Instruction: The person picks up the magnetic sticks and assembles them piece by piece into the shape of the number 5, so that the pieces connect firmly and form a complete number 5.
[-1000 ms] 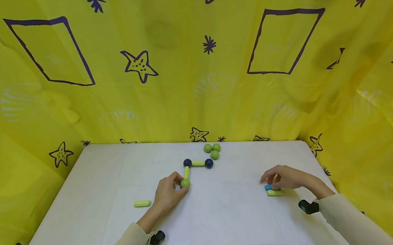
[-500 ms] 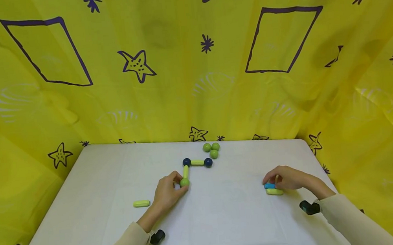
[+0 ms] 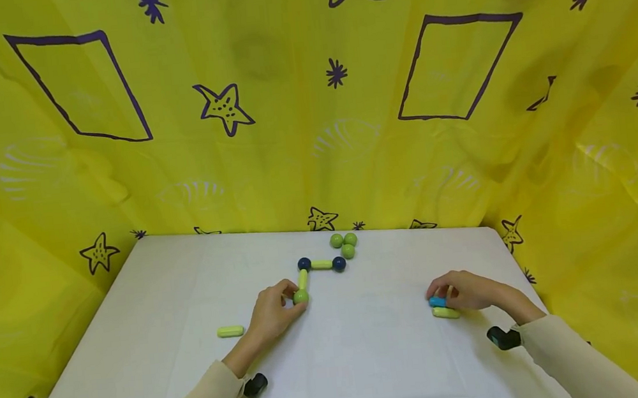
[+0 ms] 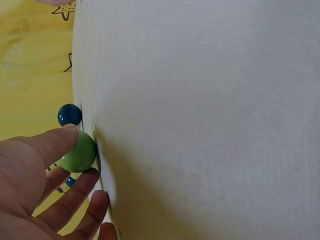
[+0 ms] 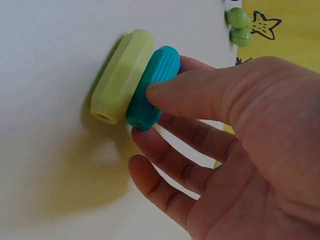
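Note:
My left hand [image 3: 272, 312] pinches a green ball [image 4: 80, 154] between thumb and fingers, low on the white table. From that ball a yellow-green rod [image 3: 302, 280] runs back to a dark blue ball [image 3: 304, 264], and a second rod [image 3: 321, 265] links it to another dark blue ball [image 3: 339, 263]. At the right, my right hand [image 3: 463, 289] holds a blue rod [image 5: 153, 90] between thumb and fingers. A loose yellow-green rod [image 5: 122, 76] lies alongside the blue one, seemingly against it.
Three green balls [image 3: 348, 250] cluster near the table's back edge. One more yellow-green rod [image 3: 230, 331] lies left of my left hand. A yellow curtain [image 3: 292, 163] with dark star drawings rises behind the white table [image 3: 380, 359].
My right thumb and fingers have closed around the blue rod after hovering over it. The left hand keeps its hold on the green ball, with no visible shift.

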The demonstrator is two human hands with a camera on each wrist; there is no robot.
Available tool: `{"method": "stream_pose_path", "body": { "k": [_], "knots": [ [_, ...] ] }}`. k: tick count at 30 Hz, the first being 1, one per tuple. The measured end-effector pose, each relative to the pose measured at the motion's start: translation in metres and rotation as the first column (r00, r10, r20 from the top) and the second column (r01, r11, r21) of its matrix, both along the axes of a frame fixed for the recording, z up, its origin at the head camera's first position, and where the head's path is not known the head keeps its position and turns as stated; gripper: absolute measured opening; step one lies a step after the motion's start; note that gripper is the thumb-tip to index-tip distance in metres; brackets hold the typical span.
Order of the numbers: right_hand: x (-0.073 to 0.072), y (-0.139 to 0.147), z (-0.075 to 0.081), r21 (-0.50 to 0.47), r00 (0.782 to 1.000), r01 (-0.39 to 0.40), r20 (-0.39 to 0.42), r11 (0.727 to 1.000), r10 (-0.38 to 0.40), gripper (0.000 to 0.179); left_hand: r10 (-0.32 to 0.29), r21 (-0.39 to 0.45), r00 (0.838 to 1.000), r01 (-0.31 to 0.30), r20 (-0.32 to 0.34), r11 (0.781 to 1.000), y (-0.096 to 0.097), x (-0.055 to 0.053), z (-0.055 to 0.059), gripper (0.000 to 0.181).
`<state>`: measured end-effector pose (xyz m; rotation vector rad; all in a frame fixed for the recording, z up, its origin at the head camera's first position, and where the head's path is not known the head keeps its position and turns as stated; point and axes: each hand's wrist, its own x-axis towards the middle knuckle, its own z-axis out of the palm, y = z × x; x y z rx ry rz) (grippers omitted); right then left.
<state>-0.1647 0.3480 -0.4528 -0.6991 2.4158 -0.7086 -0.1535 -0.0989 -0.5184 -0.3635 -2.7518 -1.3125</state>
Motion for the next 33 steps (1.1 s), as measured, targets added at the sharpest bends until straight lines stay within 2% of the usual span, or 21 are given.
{"method": "stream_pose_path", "body": {
  "k": [6, 12, 20, 26, 33],
  "knots": [
    [-0.001, 0.0, 0.01, -0.019, 1.0, -0.013, -0.005, 1.0, 0.013, 0.027, -0.012, 0.026, 1.0, 0.012, 0.007, 1.0, -0.001, 0.002, 0.001, 0.023],
    [-0.004, -0.004, 0.025, -0.115, 0.999, -0.036, -0.005, 0.993, 0.036, 0.027, -0.017, 0.03, 1.0, 0.017, -0.01, 0.999, 0.0, 0.002, 0.001, 0.022],
    [-0.008, -0.01, 0.04, -0.207, 1.0, -0.014, -0.029, 0.978, 0.008, 0.023, -0.02, 0.031, 1.0, 0.02, -0.005, 0.999, -0.001, 0.002, 0.001, 0.022],
    [-0.014, -0.016, 0.041, -0.245, 1.0, -0.019, -0.014, 0.969, 0.016, 0.022, -0.021, 0.03, 1.0, 0.021, -0.001, 0.999, -0.002, 0.002, 0.001, 0.023],
    [-0.023, -0.036, 0.038, -0.243, 0.999, -0.041, -0.015, 0.969, 0.039, 0.023, -0.019, 0.023, 1.0, 0.019, -0.002, 1.0, -0.002, 0.001, 0.0, 0.022]
  ]
}}
